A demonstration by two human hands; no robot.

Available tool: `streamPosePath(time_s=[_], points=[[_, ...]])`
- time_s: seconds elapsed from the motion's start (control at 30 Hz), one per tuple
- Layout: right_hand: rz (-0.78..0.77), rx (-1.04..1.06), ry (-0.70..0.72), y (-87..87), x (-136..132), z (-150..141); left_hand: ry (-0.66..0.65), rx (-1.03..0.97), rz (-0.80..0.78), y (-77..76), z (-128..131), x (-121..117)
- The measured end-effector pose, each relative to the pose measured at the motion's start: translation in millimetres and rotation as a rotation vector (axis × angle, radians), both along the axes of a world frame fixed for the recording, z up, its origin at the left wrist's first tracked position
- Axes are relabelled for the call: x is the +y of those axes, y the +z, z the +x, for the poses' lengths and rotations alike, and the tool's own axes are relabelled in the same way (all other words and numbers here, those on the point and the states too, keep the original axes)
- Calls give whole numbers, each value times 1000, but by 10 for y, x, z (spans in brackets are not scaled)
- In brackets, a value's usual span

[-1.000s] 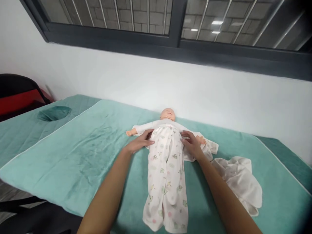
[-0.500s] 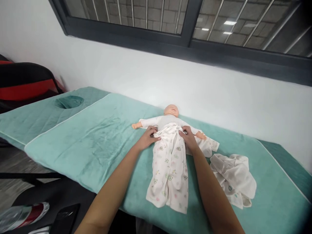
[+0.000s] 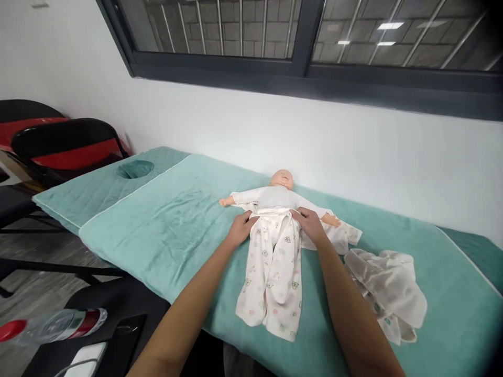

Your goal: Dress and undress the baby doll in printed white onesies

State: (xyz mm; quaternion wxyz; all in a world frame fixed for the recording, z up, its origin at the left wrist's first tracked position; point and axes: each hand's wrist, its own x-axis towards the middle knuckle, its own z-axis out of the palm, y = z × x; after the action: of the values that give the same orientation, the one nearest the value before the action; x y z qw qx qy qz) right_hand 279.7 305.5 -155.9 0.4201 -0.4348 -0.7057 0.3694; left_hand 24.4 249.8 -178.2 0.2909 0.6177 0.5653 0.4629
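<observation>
A baby doll [image 3: 281, 180] lies on its back on the teal padded table [image 3: 157, 220], arms out, in a pale grey top. White printed trousers [image 3: 273, 272] cover its legs, the feet hanging limp near the table's front edge. My left hand [image 3: 240, 226] grips the waistband at the doll's left hip, fingers curled. At the other hip my right hand [image 3: 310, 222] is closed on the waistband too. A white garment [image 3: 334, 236] lies spread under the doll's right side.
A crumpled white cloth [image 3: 387, 288] lies on the table to the right. The table has a face hole [image 3: 135, 168] at its left end. Black and red chairs [image 3: 63, 144] stand at left. A plastic bottle [image 3: 51, 324] lies on a black surface at lower left.
The trouser waistband has slid down from the doll's chest to its waist, baring the grey top. Both hands went from flat to gripping. The view shifted, showing the bottle and floor.
</observation>
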Motion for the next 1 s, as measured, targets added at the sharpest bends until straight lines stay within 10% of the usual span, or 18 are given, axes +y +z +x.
streamPosePath(time_s=[0.37, 0.6, 0.83, 1.0], points=[[-208, -256, 313, 320, -213, 272, -40, -93, -52, -21, -43, 48], [-160, -153, 51, 104, -429, 84, -452, -237, -208, 78, -239, -168], [-126, 264, -280, -188, -633, -127, -90, 22, -24, -48, 17, -485], [-50, -38, -181, -192, -825, 88, -26, -168, -40, -142, 122, -719]])
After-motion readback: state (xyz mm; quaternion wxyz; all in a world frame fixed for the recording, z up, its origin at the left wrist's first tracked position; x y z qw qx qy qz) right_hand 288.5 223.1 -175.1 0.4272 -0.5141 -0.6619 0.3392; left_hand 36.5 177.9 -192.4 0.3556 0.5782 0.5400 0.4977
